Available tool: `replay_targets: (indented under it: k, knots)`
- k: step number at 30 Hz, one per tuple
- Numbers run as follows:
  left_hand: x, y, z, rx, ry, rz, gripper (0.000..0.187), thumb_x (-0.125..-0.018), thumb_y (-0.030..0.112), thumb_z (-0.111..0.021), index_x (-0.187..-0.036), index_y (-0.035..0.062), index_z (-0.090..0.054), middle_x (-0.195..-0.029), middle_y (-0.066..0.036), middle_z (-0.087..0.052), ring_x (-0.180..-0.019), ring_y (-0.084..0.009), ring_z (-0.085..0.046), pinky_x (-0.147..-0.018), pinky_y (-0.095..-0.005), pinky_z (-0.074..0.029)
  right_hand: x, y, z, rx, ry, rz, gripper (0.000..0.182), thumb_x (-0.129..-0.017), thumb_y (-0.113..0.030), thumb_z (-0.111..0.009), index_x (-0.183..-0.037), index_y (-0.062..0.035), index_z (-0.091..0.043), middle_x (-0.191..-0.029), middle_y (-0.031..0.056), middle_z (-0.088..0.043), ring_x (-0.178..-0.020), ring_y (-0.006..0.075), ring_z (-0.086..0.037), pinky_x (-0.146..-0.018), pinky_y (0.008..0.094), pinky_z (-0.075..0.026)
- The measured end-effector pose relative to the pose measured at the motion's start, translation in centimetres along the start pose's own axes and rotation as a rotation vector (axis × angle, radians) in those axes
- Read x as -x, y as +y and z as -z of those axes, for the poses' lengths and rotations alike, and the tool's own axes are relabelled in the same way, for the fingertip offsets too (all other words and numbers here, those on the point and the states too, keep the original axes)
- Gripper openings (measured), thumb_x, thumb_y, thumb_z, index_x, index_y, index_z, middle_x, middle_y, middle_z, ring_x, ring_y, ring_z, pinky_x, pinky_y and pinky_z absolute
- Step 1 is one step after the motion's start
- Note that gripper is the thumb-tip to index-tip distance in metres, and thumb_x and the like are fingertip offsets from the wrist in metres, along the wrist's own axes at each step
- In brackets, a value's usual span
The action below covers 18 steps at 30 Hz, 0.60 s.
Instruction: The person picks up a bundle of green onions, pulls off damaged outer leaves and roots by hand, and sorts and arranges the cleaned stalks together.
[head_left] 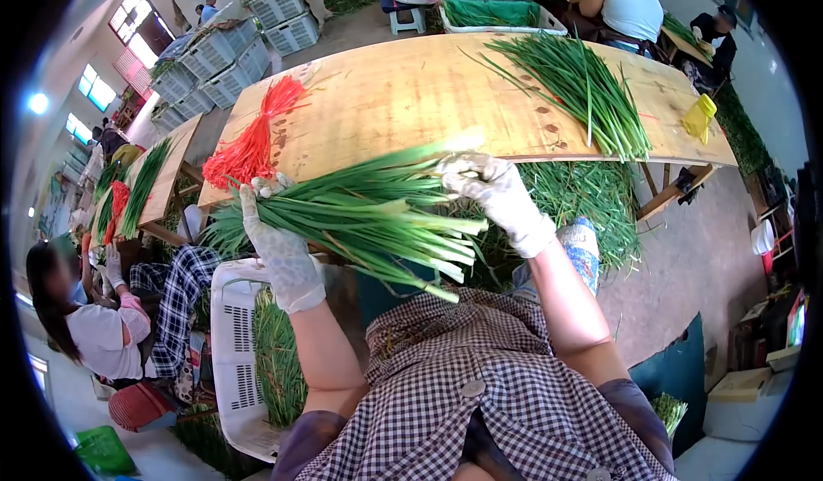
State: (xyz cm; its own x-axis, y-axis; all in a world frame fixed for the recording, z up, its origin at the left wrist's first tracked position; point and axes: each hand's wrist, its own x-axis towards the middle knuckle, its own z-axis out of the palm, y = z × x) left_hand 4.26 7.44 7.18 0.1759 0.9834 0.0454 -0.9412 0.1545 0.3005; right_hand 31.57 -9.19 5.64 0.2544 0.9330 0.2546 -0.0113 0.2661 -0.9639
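My left hand (283,254), in a pale patterned glove, is wrapped round a loose bunch of garlic chives (369,211). The bunch lies sideways in front of my chest, green leaves to the left and pale stem ends to the right. At the stem end, my gloved right hand (501,194) has its fingers pinched on a few stalks; a pale blurred stalk shows by its fingertips. On the wooden table (386,87) beyond, a bundle of red ties (257,134) lies to the left and a larger pile of garlic chives (583,91) to the right.
A yellow object (699,119) stands at the table's right end. Left of me is a white crate (236,352) with greens in it. Loose leaves (591,211) heap under the table. A co-worker (103,327) sits at the left; stacked crates (219,52) stand behind.
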Motion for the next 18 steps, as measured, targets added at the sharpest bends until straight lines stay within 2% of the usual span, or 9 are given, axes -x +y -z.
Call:
replay_targets:
  k: [4,6,8,10,12,14,15,16,18]
  knots:
    - [0.6,-1.5,-0.5,-0.036,-0.083,0.023,0.022,-0.093,0.025,-0.056,-0.082,0.0067,-0.059,-0.067,0.000,-0.056,-0.063,-0.0119,-0.055,-0.089,-0.0364,-0.048,2.3,0.7,1.8,-0.485,0.014,-0.068,0.025,-0.085,-0.004,-0.063,-0.109,0.0049,-0.063,-0.103,0.0090,-0.067,-0.091,0.0135,-0.063,-0.086,0.0255,-0.048]
    - [0.9,-1.8,-0.8,-0.024,-0.103,0.055,0.022,-0.094,0.025,-0.055,-0.081,0.0069,-0.058,-0.067,0.000,-0.056,-0.063,-0.0122,-0.054,-0.092,-0.0365,-0.045,3.8,-0.7,2.6,-0.462,-0.071,-0.058,0.027,-0.086,-0.005,-0.060,-0.111,0.0060,-0.060,-0.110,0.0111,-0.065,-0.099,0.0153,-0.060,-0.089,0.0257,-0.046]
    - [0.9,-1.4,-0.8,-0.077,-0.147,0.022,0.023,-0.094,0.025,-0.054,-0.080,0.0068,-0.058,-0.066,0.000,-0.055,-0.063,-0.0120,-0.052,-0.089,-0.0335,-0.044,5.3,-1.4,3.4,-0.243,0.043,-0.101,0.027,-0.087,-0.007,-0.061,-0.110,0.0047,-0.061,-0.109,0.0112,-0.065,-0.102,0.0152,-0.060,-0.092,0.0257,-0.045]
    - [0.4,-0.2,-0.3,0.126,-0.241,0.169,0.023,-0.093,0.024,-0.054,-0.078,0.0076,-0.058,-0.065,0.000,-0.053,-0.063,-0.0116,-0.051,-0.081,-0.0304,-0.044,6.1,-1.0,4.5,-0.475,0.161,-0.161,0.024,-0.085,-0.017,-0.067,-0.099,0.0016,-0.064,-0.106,0.0114,-0.065,-0.100,0.0192,-0.062,-0.093,0.0347,-0.049]
    - [0.9,1.0,-0.7,0.145,-0.244,0.173,0.023,-0.092,0.024,-0.055,-0.075,0.0090,-0.056,-0.063,0.001,-0.050,-0.065,-0.0113,-0.050,-0.075,-0.0289,-0.042,6.2,-2.2,6.3,-0.560,0.217,-0.086,0.020,-0.085,-0.018,-0.067,-0.091,0.0004,-0.064,-0.099,0.0119,-0.066,-0.095,0.0215,-0.064,-0.090,0.0369,-0.051]
    - [0.3,3.0,0.3,-0.023,-0.218,-0.009,0.023,-0.091,0.024,-0.055,-0.072,0.0096,-0.054,-0.063,0.001,-0.048,-0.070,-0.0136,-0.049,-0.074,-0.0293,-0.042,6.3,-0.3,10.5,-0.569,0.456,-0.125,0.013,-0.085,-0.013,-0.066,-0.089,-0.0009,-0.065,-0.090,0.0119,-0.068,-0.089,0.0204,-0.066,-0.087,0.0335,-0.053]
    - [0.7,3.6,-0.1,0.057,-0.213,0.035,0.023,-0.091,0.023,-0.054,-0.072,0.0093,-0.053,-0.064,-0.001,-0.047,-0.074,-0.0165,-0.048,-0.074,-0.0305,-0.043,6.5,3.1,13.4,0.111,0.493,-0.210,0.010,-0.085,-0.008,-0.064,-0.092,-0.0009,-0.066,-0.089,0.0101,-0.068,-0.087,0.0168,-0.065,-0.085,0.0286,-0.052]
    - [0.7,3.8,0.1,0.057,-0.213,0.035,0.023,-0.091,0.023,-0.054,-0.072,0.0093,-0.053,-0.064,-0.001,-0.047,-0.074,-0.0165,-0.048,-0.074,-0.0305,-0.043,6.7,3.7,13.7,0.656,0.481,-0.364,0.014,-0.087,-0.005,-0.062,-0.100,-0.0019,-0.065,-0.100,0.0099,-0.067,-0.091,0.0139,-0.063,-0.085,0.0245,-0.050]
    - [0.5,4.0,0.5,-0.019,-0.203,-0.038,0.025,-0.091,0.024,-0.054,-0.072,0.0091,-0.052,-0.067,-0.002,-0.049,-0.075,-0.0189,-0.049,-0.076,-0.0322,-0.044,6.3,2.7,9.9,0.470,0.443,-0.179,0.026,-0.089,-0.008,-0.061,-0.114,-0.0037,-0.062,-0.115,0.0105,-0.063,-0.101,0.0139,-0.060,-0.090,0.0237,-0.047]
